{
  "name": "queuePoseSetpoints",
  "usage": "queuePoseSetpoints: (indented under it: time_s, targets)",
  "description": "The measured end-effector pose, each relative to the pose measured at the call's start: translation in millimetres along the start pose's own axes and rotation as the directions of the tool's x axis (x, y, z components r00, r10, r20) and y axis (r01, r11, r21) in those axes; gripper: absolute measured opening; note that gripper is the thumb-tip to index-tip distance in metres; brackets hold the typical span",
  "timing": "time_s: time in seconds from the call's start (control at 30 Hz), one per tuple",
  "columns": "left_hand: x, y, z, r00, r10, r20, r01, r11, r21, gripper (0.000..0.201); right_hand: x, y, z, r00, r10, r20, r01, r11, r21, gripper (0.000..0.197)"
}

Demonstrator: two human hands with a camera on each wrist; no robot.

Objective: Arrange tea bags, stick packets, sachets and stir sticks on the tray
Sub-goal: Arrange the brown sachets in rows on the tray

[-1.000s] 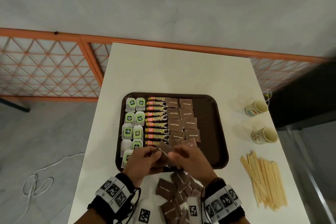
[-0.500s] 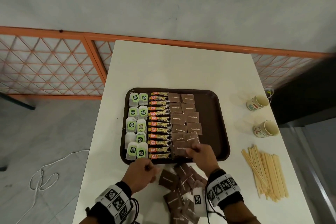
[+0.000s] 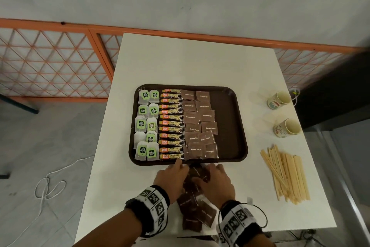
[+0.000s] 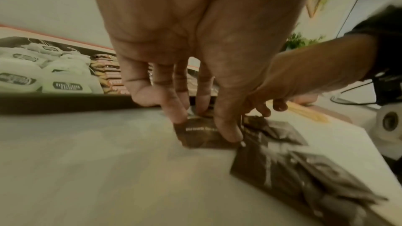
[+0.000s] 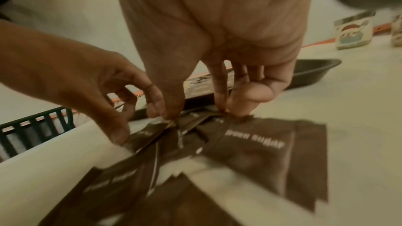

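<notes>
The brown tray (image 3: 230,126) holds tea bags (image 3: 147,126) on its left, stick packets (image 3: 171,124) in a column, and two rows of brown sugar sachets (image 3: 200,124). A loose pile of sachets (image 3: 197,206) lies on the table in front of the tray. My left hand (image 3: 176,174) is at the pile's far left; in the left wrist view its thumb and fingers (image 4: 202,126) pinch one sachet (image 4: 202,137) flat on the table. My right hand (image 3: 212,178) comes down beside it, and its thumb and fingertips (image 5: 200,111) pinch the sachets (image 5: 250,143) on top of the pile.
Wooden stir sticks (image 3: 286,174) lie in a fan on the table right of the tray. Two mugs (image 3: 279,99) (image 3: 288,127) lie on their sides behind them. The tray's right third is bare. An orange lattice fence (image 3: 50,66) runs behind the table.
Both hands held a sachet over the tray's near edge; the right laid it at the near end of the sachet rows. Both hands have since drawn back to the loose pile.
</notes>
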State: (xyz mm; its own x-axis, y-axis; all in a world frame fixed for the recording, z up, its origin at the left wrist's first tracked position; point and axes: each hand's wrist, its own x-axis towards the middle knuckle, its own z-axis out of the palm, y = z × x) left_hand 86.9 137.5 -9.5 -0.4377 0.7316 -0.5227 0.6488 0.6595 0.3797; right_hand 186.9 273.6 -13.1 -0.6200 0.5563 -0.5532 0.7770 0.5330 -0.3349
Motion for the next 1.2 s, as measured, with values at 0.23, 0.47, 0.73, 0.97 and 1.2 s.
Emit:
queuePoseSetpoints:
  time_s: [0.23,0.47,0.73,0.97,1.2]
  targets:
    - [2.4,6.1,13.7,0.995,-0.055,-0.086,0.062,0.995,0.078,0.059,5.9,-2.2,19.6,0.998,0.015,-0.054,-0.010,0.997,0.079,0.043]
    - [6.5,11.1,2.7,0.997,-0.060,-0.043,0.065,0.990,0.128,0.044,9.6,-0.4,9.3,0.998,-0.055,-0.031,0.060,0.981,0.185,0.007]
    - [4.9,3.0,7.5,0.999,0.000,-0.052,0.004,0.997,0.080,0.064,-0.9,40.6,-27.0,0.996,0.009,0.087,-0.036,0.951,0.307,0.021]
    - [6.8,4.5,7.4,0.998,-0.046,-0.045,0.050,0.993,0.111,0.054,-0.4,31.0,10.7,0.998,0.054,0.023,-0.058,0.970,0.236,0.046]
    - [1.7,6.7,13.9,0.993,-0.066,-0.103,0.082,0.983,0.163,0.042,8.9,22.0,3.5,0.999,-0.026,0.036,0.024,0.998,0.065,0.030]
